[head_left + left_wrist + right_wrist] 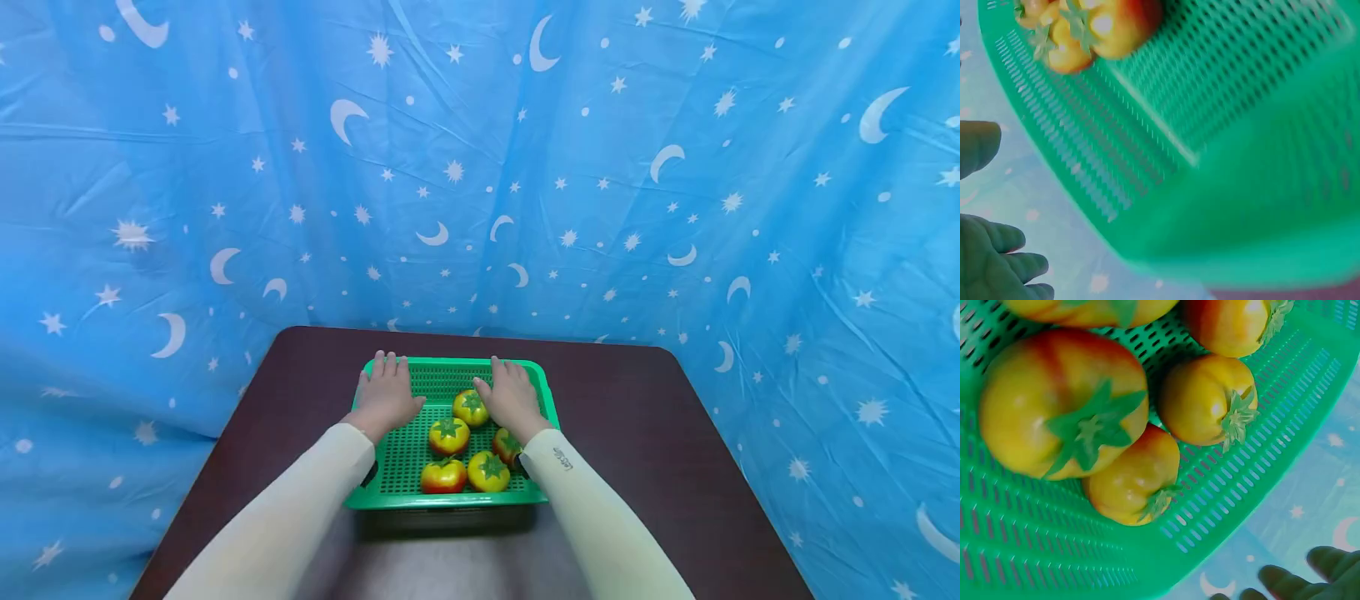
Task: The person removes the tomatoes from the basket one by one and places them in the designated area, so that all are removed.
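A green plastic basket [450, 502] with slotted walls holds several yellow-and-red tomatoes with green leafy tops, among them one tomato [449, 437] near the middle. Over the basket's left side is my left hand [387, 396], fingers straight and spread, thumb pointing inward. My right hand [513, 398] stretches over the right side in the same way, partly covering one tomato [507, 446]. The left wrist view shows the thumb and fingers of the left hand [994, 262] beyond the rim, with nothing in them. Fingertips of the right hand [1310, 578] likewise appear beyond the rim in the right wrist view.
The basket is on a dark brown table [630, 433] with rounded far corners. Behind the table and along both sides hangs a blue curtain [480, 208] printed with white moons and stars.
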### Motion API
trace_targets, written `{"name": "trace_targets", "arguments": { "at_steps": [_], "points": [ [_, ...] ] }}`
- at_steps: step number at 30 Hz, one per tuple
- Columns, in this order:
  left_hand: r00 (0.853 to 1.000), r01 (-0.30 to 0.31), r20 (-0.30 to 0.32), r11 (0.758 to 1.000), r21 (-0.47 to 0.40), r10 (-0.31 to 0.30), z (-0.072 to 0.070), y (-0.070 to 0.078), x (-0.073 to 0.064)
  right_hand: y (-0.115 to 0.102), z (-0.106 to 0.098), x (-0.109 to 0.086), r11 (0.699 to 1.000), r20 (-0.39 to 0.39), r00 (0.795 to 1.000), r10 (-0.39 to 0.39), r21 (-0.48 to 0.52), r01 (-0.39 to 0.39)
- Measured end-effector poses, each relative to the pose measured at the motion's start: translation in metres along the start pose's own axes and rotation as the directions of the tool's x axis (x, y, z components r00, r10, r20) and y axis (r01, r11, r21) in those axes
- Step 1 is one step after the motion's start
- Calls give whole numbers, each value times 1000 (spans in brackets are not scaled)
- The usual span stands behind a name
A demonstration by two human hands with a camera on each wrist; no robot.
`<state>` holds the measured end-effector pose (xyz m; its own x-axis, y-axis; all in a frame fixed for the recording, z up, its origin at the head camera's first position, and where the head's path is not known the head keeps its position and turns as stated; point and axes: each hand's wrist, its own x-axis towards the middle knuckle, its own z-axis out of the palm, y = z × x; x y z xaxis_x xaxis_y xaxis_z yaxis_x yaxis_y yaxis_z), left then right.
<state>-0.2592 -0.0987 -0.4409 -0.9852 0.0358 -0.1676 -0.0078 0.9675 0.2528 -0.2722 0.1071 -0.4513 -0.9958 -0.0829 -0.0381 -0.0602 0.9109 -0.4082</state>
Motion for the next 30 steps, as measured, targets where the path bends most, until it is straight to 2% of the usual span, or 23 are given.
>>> {"name": "trace_targets", "arguments": {
  "at_steps": [3,6,12,16,20,27,30],
  "points": [
    [1000,-3,-21,1000,-4,2,-2,-18,-9,5,0,-7,1000,4,1000,6,7,-6],
    [999,7,-49,1000,-16,-7,4,-36,-12,10,3,-11,1000,12,1000,3,-3,-3],
    [995,12,-101,996,-93,-22,16,-57,-8,9,6,-11,1000,11,1000,-23,-4,23],
    [995,29,-89,985,-172,-45,21,-69,-7,4,4,-9,999,20,999,-42,-8,43],
    [997,50,-44,954,-296,-66,27,-79,-9,-1,4,-7,999,37,998,-53,-10,54],
    [995,98,55,869,-486,-82,46,-83,-8,-6,9,-3,994,88,992,-94,-53,99],
    [994,107,46,829,-550,-97,52,-81,-6,-8,8,-2,992,85,991,-102,-66,108]
  ]
}}
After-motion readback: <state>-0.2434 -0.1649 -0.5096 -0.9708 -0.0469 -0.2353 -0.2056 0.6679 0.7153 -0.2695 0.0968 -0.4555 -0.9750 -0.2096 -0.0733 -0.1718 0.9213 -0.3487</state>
